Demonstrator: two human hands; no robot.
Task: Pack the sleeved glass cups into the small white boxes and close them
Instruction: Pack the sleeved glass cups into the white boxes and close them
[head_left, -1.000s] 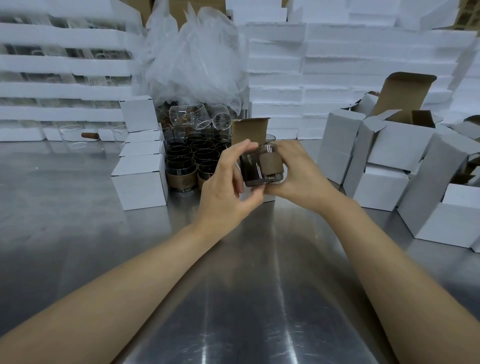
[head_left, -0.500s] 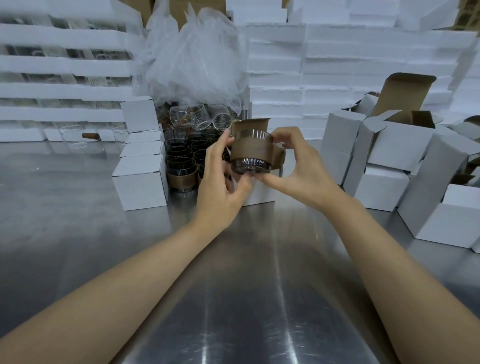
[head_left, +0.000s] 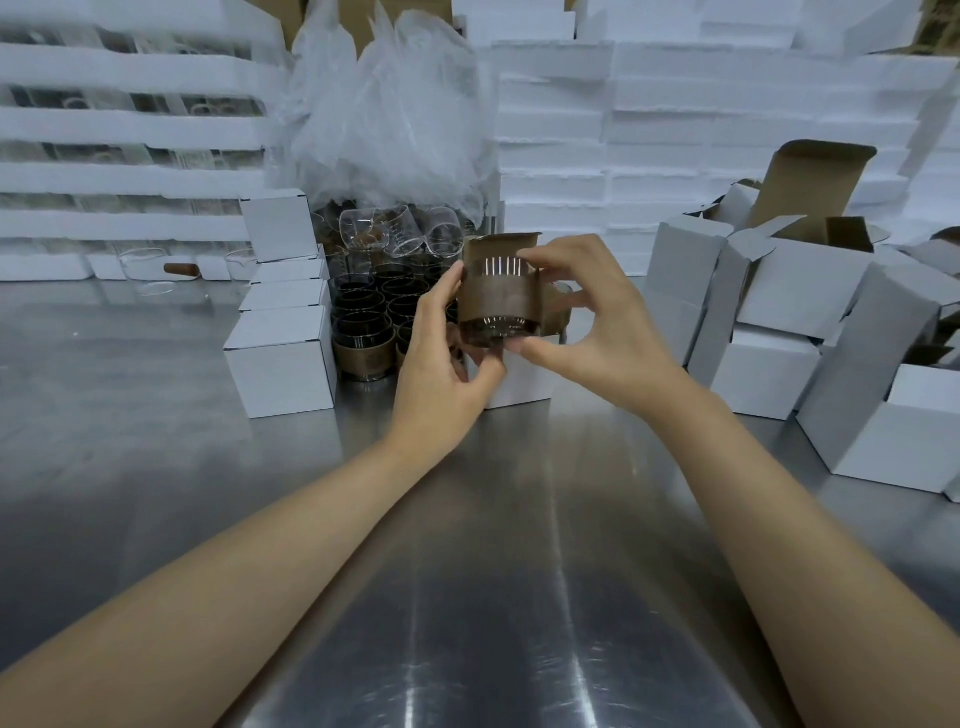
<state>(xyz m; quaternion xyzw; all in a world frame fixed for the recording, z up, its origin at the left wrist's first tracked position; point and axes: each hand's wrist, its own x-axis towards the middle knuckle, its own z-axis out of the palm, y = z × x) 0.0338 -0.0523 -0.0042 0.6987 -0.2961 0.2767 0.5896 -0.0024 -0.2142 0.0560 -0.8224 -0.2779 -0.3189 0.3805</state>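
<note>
- Several white foam trays (head_left: 124, 124) stack along the back left, glassware between their layers.
- Closed small white boxes (head_left: 280, 364) stand piled on the brushed steel table (head_left: 156, 467).
- Crumpled clear plastic (head_left: 384, 114) heaps over a cluster of sleeved cups (head_left: 363, 354).
- Left hand (head_left: 441, 358) and right hand (head_left: 597, 322) both pinch one sleeved glass cup (head_left: 498, 304), held up above an open box (head_left: 524, 387).
- Open white boxes (head_left: 779, 306) crowd the right, foam slabs (head_left: 727, 104) walling behind.
</note>
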